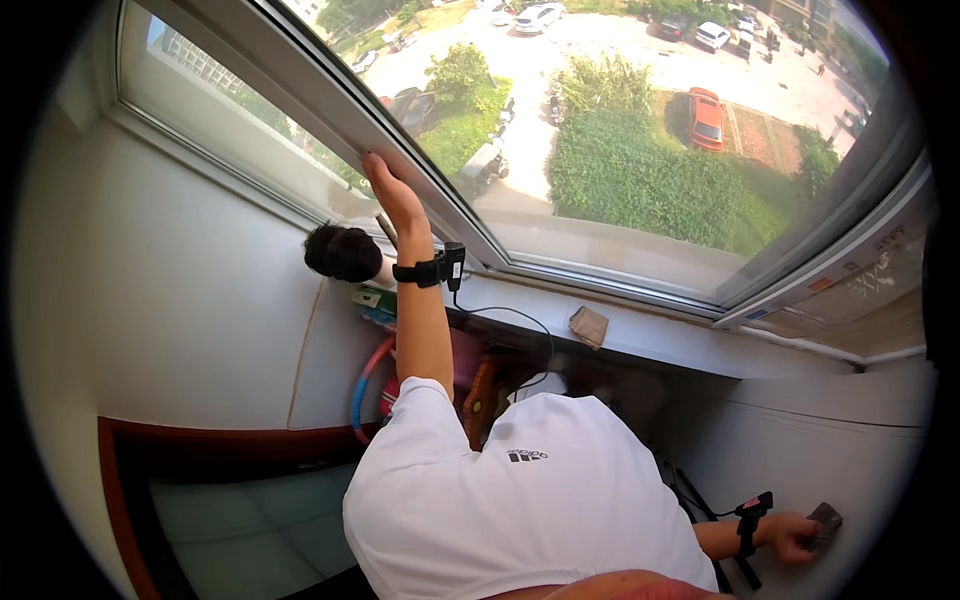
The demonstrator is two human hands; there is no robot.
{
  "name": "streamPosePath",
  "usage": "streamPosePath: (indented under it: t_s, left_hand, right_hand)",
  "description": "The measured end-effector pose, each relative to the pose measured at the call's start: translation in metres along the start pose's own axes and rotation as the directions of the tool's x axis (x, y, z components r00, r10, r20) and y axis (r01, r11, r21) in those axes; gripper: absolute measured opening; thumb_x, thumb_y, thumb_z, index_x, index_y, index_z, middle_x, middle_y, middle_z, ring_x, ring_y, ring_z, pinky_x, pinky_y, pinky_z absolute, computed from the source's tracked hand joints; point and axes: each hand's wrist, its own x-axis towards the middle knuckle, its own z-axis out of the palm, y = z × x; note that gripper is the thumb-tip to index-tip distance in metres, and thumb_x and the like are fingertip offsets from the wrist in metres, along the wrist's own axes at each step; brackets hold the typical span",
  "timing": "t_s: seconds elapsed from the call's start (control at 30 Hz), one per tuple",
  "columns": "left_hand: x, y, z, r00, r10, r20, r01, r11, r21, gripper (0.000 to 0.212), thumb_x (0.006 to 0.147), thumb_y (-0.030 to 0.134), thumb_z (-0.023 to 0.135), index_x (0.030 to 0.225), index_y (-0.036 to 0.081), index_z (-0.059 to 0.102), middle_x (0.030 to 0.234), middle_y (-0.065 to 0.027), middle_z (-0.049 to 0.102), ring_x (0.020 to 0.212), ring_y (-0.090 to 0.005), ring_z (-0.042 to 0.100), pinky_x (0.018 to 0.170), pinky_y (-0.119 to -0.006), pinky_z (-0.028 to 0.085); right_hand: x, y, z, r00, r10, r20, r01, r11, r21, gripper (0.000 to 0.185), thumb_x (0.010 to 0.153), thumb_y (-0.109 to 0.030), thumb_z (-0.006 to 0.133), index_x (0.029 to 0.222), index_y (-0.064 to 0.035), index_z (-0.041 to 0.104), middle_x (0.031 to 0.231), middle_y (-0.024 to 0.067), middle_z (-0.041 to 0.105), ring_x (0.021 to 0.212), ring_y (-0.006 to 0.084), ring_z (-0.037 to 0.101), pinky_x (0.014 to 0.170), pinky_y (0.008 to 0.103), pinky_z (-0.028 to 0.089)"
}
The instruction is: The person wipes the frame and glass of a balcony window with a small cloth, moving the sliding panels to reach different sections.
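My left hand (pixel 395 195) rests raised against the white sliding window frame (pixel 420 161), with its fingers straight and nothing held. A black strap with a small wired device (pixel 453 266) is on that wrist. Low at the right, my right hand (pixel 791 536) grips a dark grey-brown pad (pixel 825 521), perhaps a sponge or folded cloth, close to the white wall or panel. Its wrist wears a similar wired device (pixel 754 506). A folded brown cloth (pixel 589 328) lies on the white windowsill (pixel 652 341), apart from both hands.
A dark, furry, round-headed object (pixel 343 253) stands by the left wall. Below the sill are a red-and-blue hoop (pixel 361 382) and an orange-brown wooden piece (pixel 478 401). A brown-framed opening (pixel 112 465) is at lower left. Cars and greenery show outside the window pane (pixel 600 202).
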Motion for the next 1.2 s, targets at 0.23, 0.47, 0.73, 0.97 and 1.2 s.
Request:
streamPosePath:
  t_s: [0.23,0.47,0.73,0.97,1.2]
  left_hand:
    - [0.002,-0.001,0.025,0.96,-0.176,-0.219,0.163,0.984,-0.077,0.066,0.11,0.052,0.04,0.144,-0.003,0.053,0.144,-0.0095,0.057,0.13,-0.0229,0.053,0.112,-0.033,0.038]
    - [0.016,-0.004,0.037,0.894,-0.096,-0.438,0.165,0.979,0.123,0.075,0.11,0.052,0.035,0.137,-0.015,0.054,0.14,-0.0248,0.059,0.12,-0.0339,0.059,0.108,-0.038,0.043]
    - [-0.023,0.016,0.066,0.908,-0.11,-0.405,0.21,0.954,0.212,0.075,0.108,0.054,0.038,0.131,-0.014,0.06,0.134,-0.0267,0.063,0.115,-0.0375,0.06,0.103,-0.04,0.045]
    - [-0.094,0.047,0.124,0.942,-0.152,-0.299,0.187,0.978,0.093,0.075,0.11,0.054,0.038,0.136,-0.013,0.057,0.139,-0.0226,0.061,0.12,-0.0308,0.059,0.106,-0.036,0.043]
    - [-0.143,0.053,0.154,0.972,-0.223,0.082,0.235,0.948,-0.216,0.057,0.112,0.045,0.04,0.135,-0.003,0.06,0.127,-0.0117,0.066,0.118,-0.0226,0.062,0.101,-0.035,0.047]
  right_hand:
    - [0.0,-0.007,-0.017,0.994,0.074,0.082,-0.08,0.994,0.074,0.026,0.096,-0.018,0.069,0.095,0.0068,0.061,0.068,0.009,0.066,0.049,0.0143,0.06,0.044,0.0266,0.053]
    - [-0.002,-0.023,-0.018,0.987,-0.103,0.123,0.097,0.994,0.047,0.031,0.102,-0.023,0.064,0.101,0.007,0.059,0.086,0.0151,0.069,0.064,0.0224,0.067,0.059,0.0315,0.057]
    - [-0.002,-0.018,-0.025,0.941,-0.235,0.244,0.191,0.963,0.191,0.027,0.102,-0.02,0.059,0.105,0.0063,0.053,0.081,0.0168,0.068,0.061,0.028,0.066,0.052,0.0361,0.056]
    - [0.005,-0.025,-0.022,0.936,-0.267,0.229,0.235,0.959,0.157,0.024,0.1,-0.018,0.059,0.104,0.0048,0.056,0.083,0.0163,0.07,0.062,0.0285,0.067,0.052,0.0361,0.056]
    - [0.009,-0.03,-0.019,0.94,-0.256,0.224,0.238,0.966,0.101,0.022,0.1,-0.018,0.058,0.097,0.0043,0.057,0.079,0.0162,0.069,0.061,0.0283,0.067,0.051,0.0363,0.055]
